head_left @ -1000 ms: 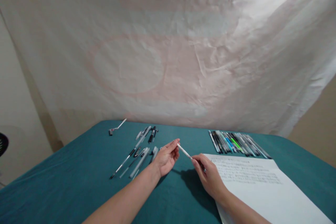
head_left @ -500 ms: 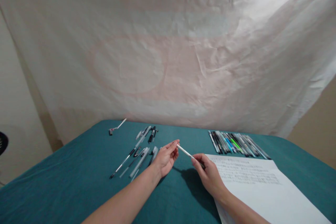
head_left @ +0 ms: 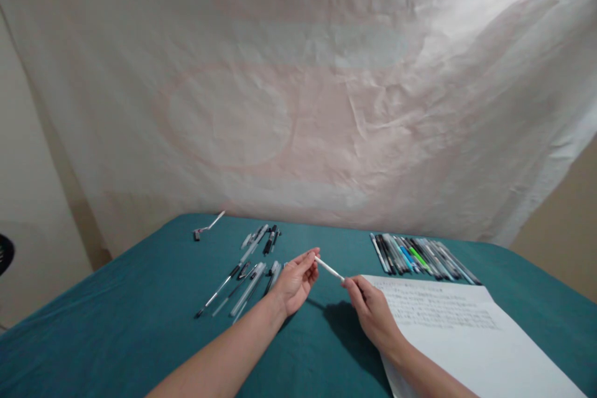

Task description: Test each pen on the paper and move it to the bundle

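Wrinkled pale sheet (head_left: 298,93) hangs as backdrop, faint pinkish bands and an oval outline on it; glare at upper right. Table (head_left: 140,311) in front covered with teal cloth, lightly creased toward the near left.

White pen (head_left: 329,268): held clear of the table between the two hands, near the middle of the surface, slanting down from its left end to its right end. Left hand (head_left: 298,286) pinches the left end between thumb and fingertips, palm partly turned up, other fingers curled loosely. Right hand (head_left: 370,311) grips the opposite end with thumb and forefinger; remaining fingers folded, partly hidden. Dark shadow on the cloth beneath the right hand.

Paper (head_left: 476,354), near right: large white page, lines of writing across the upper part, too small to read. Right forearm passes over its left portion.

Pen row (head_left: 418,252), just beyond the paper: many pens side by side, mostly clear, grey and black, with blue and bright green among them.

Loose pens (head_left: 247,291) lie left of the left hand, clear and black, in a nearer and a farther cluster. Thin white stick (head_left: 217,219) at far left, beside a small dark piece (head_left: 196,236).
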### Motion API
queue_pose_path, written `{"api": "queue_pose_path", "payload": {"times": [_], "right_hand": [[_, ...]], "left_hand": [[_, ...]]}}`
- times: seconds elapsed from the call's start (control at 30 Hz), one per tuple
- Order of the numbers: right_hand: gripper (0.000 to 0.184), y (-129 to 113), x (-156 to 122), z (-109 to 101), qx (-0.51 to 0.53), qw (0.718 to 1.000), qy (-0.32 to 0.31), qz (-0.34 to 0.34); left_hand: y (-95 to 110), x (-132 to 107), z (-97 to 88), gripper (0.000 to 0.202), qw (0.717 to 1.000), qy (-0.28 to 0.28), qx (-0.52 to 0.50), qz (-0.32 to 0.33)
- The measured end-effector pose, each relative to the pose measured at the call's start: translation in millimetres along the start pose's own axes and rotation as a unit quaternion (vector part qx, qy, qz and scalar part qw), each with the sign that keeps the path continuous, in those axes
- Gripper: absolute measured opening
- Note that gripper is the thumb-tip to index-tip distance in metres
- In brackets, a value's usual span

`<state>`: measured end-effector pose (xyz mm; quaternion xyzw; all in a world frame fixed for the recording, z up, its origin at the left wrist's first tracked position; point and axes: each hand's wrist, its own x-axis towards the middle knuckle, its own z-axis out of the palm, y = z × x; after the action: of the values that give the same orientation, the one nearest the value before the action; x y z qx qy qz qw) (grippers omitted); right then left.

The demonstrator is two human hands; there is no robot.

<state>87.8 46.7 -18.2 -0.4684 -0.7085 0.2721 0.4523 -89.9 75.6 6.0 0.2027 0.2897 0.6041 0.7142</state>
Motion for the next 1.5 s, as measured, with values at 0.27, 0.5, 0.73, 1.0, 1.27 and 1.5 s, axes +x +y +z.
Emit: {"api": "queue_pose_path", "payload": {"times": [0.27,0.5,0.73,1.0,1.27,1.5], "right_hand": [[0.019,-1.7,0.1,3.5,0.022,0.999,0.018,-0.029],[0.029,-1.8,0.6,0.4,0.008,1.0,-0.014,0.01],[0.018,-2.7,0.1,2.1,0.028,0.999,0.01,-0.025],[0.026,-2.8,0.9,-0.6,0.003,1.0,0.006,-0.023],[0.028,-1.8,1.0,-2.2,-0.018,1.0,-0.011,-0.015],[0.033,0.1,0.5,-1.5,-0.003,1.0,-0.018,-0.001]], "left_hand": [[0.2,-1.3,2.3,0.013,1.0,0.013,-0.006,0.0],[1.9,-1.9,2.6,0.013,1.0,0.013,-0.006,-0.007],[2.2,-0.8,2.0,0.013,1.0,0.014,-0.003,0.001],[0.8,1.2,-1.7,0.013,1.0,0.002,0.0,-0.001],[2.9,-0.5,-0.9,0.013,1.0,-0.013,0.009,-0.004],[3.1,-1.0,-0.7,0.014,1.0,-0.014,0.015,-0.009]]}}
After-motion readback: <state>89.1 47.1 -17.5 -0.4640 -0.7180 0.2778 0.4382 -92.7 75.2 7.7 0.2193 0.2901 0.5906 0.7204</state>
